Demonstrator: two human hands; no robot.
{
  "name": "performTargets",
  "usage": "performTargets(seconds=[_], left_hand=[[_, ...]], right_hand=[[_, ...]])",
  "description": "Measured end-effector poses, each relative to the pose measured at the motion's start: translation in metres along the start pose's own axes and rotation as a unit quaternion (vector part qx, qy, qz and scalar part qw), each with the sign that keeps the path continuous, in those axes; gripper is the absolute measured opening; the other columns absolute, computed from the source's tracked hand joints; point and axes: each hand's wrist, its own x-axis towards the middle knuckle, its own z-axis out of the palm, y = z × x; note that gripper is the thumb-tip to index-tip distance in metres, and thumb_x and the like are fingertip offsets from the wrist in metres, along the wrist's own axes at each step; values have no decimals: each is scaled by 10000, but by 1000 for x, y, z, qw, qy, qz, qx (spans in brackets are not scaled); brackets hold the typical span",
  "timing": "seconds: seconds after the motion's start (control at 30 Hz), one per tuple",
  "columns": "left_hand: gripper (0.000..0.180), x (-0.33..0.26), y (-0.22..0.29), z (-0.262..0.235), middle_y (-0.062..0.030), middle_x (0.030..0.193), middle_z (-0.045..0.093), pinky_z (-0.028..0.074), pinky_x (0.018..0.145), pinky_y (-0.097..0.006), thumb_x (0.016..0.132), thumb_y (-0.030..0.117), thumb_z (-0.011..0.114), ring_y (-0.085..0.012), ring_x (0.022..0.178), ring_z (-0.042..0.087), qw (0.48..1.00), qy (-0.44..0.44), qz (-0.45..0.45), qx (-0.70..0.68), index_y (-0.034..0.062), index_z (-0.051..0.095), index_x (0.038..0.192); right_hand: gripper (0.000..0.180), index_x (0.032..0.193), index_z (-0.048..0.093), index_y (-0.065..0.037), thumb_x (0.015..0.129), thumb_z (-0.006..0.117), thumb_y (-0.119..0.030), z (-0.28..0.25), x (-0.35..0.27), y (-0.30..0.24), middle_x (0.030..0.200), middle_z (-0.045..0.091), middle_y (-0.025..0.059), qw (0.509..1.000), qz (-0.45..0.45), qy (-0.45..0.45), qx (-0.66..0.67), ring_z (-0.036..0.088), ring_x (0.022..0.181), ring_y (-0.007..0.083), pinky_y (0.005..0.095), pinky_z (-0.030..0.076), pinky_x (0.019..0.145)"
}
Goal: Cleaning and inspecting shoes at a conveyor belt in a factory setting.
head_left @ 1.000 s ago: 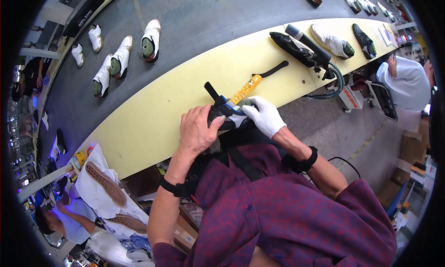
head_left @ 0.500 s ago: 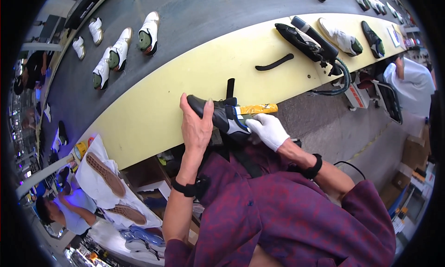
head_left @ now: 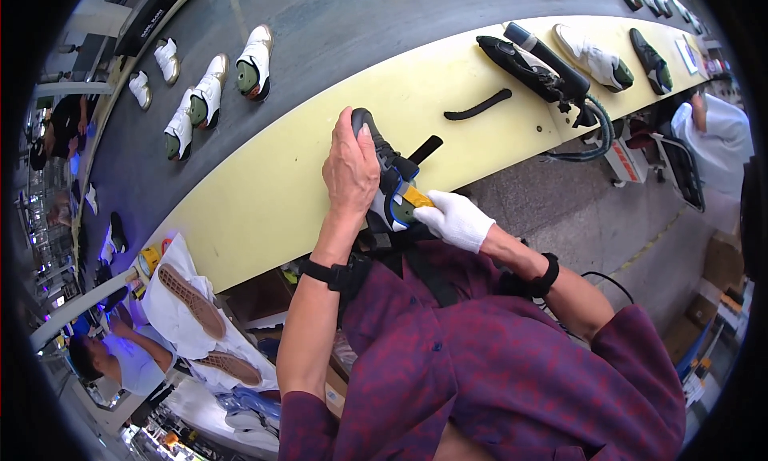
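Head view: the yellow worktop (head_left: 264, 197) runs as a curved band, its near edge right up against the person's chest, and the stretch left of the hands is bare, so there's room to slide that way. Behind it sits a grey conveyor belt (head_left: 336, 37) carrying white shoes (head_left: 254, 61). To the right on the worktop are a black curved strip (head_left: 478, 105) and a black power tool (head_left: 544, 65) with a hose, both well apart from the hands. The dark shoe (head_left: 382, 161) is held up just over the near edge, toe pointing away. The bare left hand (head_left: 350, 169) is wrapped over its top, wrist bent, forearm rising from the lower edge. The gloved right hand (head_left: 454, 219) is clenched around a yellow-handled tool (head_left: 416, 197) pressed at the shoe's heel end, elbow out to the right.
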Motion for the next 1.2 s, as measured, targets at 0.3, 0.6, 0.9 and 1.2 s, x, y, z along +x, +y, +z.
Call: performTargets(seconds=[0.3,0.6,0.9,1.2], left_hand=[[472,-1,3,4,-284,1376,629,513,1037,-501,1108,286,469,-459,1230,645,998,10,-41,-36,-2,480,1482],[653,-13,-19,4,-316,1409,596,473,1093,-458,1115,467,503,-426,1276,619,960,-27,-159,-229,-15,409,1545],[643,-47,10,-10,-231,1252,574,497,988,-456,990,388,728,-341,1151,604,956,-126,-116,-239,-18,526,1446],[693,-46,17,-4,-250,1316,506,509,993,-448,999,251,709,-354,1163,604,948,-133,-114,-265,-35,393,1545]], right_hand=[[218,989,622,-1,1060,628,-206,-31,-52,16,703,604,43,989,-53,79,111,581,636,111,305,478,604],[349,1014,649,34,947,769,-287,0,12,-7,833,716,204,960,-130,241,57,733,759,282,382,554,714],[425,1017,658,39,905,805,-343,-13,35,4,855,720,187,964,-69,254,25,720,779,236,376,568,736],[408,1003,653,45,919,789,-330,-19,41,10,837,704,153,972,-59,221,63,692,769,203,370,552,727]])
